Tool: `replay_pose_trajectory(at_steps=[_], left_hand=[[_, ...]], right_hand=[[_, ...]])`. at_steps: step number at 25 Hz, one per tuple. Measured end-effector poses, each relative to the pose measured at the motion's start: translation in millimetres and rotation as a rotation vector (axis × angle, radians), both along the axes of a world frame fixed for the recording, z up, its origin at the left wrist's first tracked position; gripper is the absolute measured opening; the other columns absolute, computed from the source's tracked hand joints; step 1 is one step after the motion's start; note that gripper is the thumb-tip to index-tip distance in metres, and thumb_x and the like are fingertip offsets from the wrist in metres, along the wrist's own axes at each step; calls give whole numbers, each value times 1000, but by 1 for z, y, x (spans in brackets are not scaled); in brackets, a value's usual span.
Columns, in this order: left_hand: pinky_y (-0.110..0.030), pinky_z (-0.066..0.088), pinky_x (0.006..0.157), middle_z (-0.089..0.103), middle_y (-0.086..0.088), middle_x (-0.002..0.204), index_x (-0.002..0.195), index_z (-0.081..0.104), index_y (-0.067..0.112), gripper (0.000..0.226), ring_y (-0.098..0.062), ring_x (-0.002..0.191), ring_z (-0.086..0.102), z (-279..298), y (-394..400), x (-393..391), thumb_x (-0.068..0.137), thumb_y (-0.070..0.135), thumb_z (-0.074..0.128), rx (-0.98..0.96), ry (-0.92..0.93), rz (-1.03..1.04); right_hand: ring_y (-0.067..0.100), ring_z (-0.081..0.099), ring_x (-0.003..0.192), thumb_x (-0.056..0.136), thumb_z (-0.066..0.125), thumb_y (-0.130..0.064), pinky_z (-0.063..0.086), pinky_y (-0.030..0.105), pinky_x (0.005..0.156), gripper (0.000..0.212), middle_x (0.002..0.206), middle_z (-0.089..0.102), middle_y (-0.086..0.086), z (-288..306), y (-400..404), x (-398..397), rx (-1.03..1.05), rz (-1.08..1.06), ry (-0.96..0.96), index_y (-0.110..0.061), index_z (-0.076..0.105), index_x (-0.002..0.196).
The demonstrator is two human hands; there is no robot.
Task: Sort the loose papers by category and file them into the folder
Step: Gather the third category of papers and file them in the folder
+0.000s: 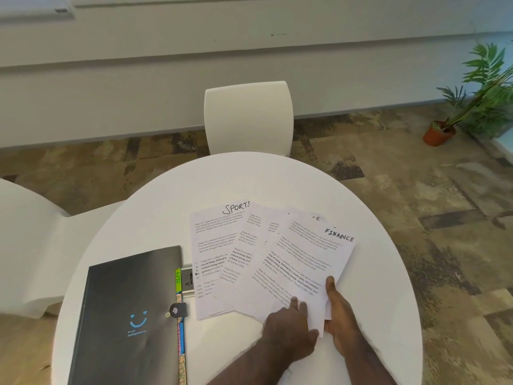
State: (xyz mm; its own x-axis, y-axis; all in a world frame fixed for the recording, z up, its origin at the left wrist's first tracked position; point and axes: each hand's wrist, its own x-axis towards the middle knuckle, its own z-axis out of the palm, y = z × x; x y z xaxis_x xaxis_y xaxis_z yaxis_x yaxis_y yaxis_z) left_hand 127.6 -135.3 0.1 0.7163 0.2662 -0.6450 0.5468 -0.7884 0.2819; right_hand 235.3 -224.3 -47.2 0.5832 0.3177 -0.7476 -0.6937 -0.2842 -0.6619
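White chair [248, 118] behind round table [172, 190]; potted plant [472, 101] on patterned floor.

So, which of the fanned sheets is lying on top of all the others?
The sheet headed FINANCE, at the right end of the fan. Its whole face shows, while it covers part of its neighbours; the SPORTS sheet lies at the left, partly covered.
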Motion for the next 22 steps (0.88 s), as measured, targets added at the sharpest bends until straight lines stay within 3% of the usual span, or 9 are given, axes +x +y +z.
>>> replay_pose_trajectory(at_steps=[3, 6, 8, 10, 13, 15, 17, 19, 22], left_hand=[[-43, 39, 109, 27, -4, 164, 155, 28, 19, 66, -28, 138, 45, 7, 7, -7, 97, 45, 45, -43, -91, -23], [-22, 42, 101, 62, 12, 137, 132, 63, 30, 54, -7, 122, 59, 17, 32, -16, 78, 29, 70, 206, -553, 320], [-27, 31, 114, 57, 6, 142, 138, 56, 25, 55, -12, 129, 53, 25, 66, -14, 84, 19, 64, 34, -574, 681], [-40, 26, 119, 44, -1, 154, 149, 41, 17, 65, -20, 139, 43, 28, 104, -12, 90, 27, 66, -106, -537, 881], [-40, 39, 111, 45, -4, 152, 155, 28, 18, 86, -25, 138, 44, 37, 148, -11, 85, 34, 77, -585, -590, 1089], [-39, 52, 97, 63, -6, 136, 145, 47, 18, 65, -28, 125, 60, 46, 163, -13, 87, 26, 75, -933, -615, 1065], [-43, 56, 93, 70, -12, 125, 127, 64, 14, 47, -31, 115, 66, 54, 170, -16, 82, 16, 77, -1088, -702, 1059], [-46, 57, 91, 71, -16, 122, 118, 71, 11, 43, -34, 112, 68, 64, 172, -17, 76, 9, 81, -1121, -852, 1070], [-39, 59, 82, 73, -16, 117, 111, 75, 13, 41, -34, 107, 70, 82, 172, -14, 72, 9, 85, -1078, -1007, 947]], right_hand=[[19, 74, 85, 92, 68, -18, 60, 36, 74, 9, 104, 77, 1, 1, 0, 5, -95, 71, -197, -19, 71, 100], [10, 69, 85, 90, 64, -3, 53, 26, 69, 19, 102, 75, 1, 3, -5, 12, -162, 81, -341, -13, 71, 104], [9, 68, 86, 90, 64, -3, 50, 24, 68, 22, 98, 74, -5, 12, -10, 18, -127, 51, -356, -13, 71, 109], [12, 69, 90, 91, 65, -4, 52, 27, 74, 19, 100, 75, -5, 22, -17, 24, -64, 41, -362, -18, 72, 104], [19, 72, 97, 91, 66, -4, 55, 37, 86, 20, 106, 77, -2, 46, -18, 29, 78, 57, -347, -20, 72, 102], [20, 72, 101, 91, 66, -5, 54, 40, 90, 23, 109, 77, -1, 63, -10, 30, 154, 124, -353, -19, 71, 108], [21, 72, 104, 90, 66, -4, 54, 41, 92, 25, 111, 76, 0, 79, 0, 30, 196, 212, -370, -18, 71, 110], [23, 71, 106, 89, 68, -3, 54, 42, 94, 25, 109, 77, 1, 94, 12, 32, 212, 287, -408, -17, 72, 109], [12, 73, 97, 82, 76, -4, 56, 35, 89, 29, 102, 78, -7, 113, 29, 34, 216, 289, -518, -25, 71, 101]])
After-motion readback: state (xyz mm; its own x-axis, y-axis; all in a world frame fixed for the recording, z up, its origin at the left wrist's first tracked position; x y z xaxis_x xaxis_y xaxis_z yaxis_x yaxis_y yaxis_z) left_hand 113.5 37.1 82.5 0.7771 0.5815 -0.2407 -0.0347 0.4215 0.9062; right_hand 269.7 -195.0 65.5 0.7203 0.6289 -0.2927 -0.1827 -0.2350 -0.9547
